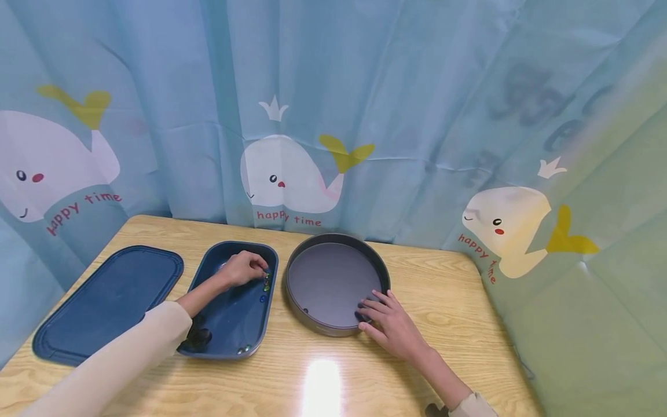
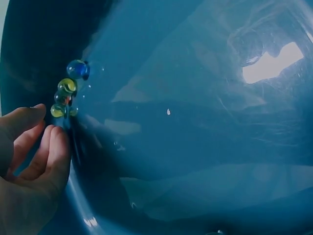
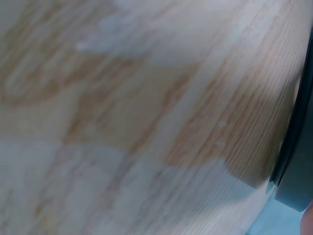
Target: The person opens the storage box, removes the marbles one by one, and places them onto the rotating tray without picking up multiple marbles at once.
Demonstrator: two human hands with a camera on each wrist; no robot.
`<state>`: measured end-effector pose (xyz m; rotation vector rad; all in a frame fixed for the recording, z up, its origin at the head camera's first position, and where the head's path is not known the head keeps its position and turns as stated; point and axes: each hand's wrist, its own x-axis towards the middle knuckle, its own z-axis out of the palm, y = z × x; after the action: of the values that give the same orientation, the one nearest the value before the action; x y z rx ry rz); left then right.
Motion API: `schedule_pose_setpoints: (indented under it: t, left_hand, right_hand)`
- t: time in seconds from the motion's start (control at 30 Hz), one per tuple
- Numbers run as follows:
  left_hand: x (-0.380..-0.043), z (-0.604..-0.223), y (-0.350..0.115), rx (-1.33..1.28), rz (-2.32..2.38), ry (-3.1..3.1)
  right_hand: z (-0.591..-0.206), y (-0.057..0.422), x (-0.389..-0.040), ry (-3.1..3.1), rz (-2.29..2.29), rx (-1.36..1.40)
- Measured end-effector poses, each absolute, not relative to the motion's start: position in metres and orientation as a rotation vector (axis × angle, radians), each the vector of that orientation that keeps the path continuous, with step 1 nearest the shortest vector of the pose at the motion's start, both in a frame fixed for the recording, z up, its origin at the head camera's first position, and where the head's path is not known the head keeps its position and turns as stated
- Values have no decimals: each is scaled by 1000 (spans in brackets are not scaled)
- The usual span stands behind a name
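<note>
My left hand reaches into a blue rectangular tub, fingertips at a row of glass marbles along its right wall. In the left wrist view, thumb and fingers stand slightly apart right beside the nearest yellow-green marble, with nothing visible between them. A blue marble lies at the row's far end. My right hand rests over the near right rim of a round dark pan, its fingers spread loosely over the inside. The right wrist view shows only the pan's side and a sliver of finger.
Two more marbles lie in the tub's near right corner. One small dark round thing sits at the pan's near left edge. A blue lid lies flat left of the tub. A whale-print curtain hangs behind the wooden table.
</note>
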<state>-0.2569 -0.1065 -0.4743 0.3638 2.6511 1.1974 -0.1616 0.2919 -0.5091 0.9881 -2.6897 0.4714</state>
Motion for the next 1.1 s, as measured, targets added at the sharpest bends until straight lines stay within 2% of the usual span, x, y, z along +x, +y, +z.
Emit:
schedule_pose_setpoints:
  t: [1.1]
  left_hand:
    - [-261,-479,-100,442,1070,2766]
  right_hand:
    - [-506,291,-160,-2710,486,985]
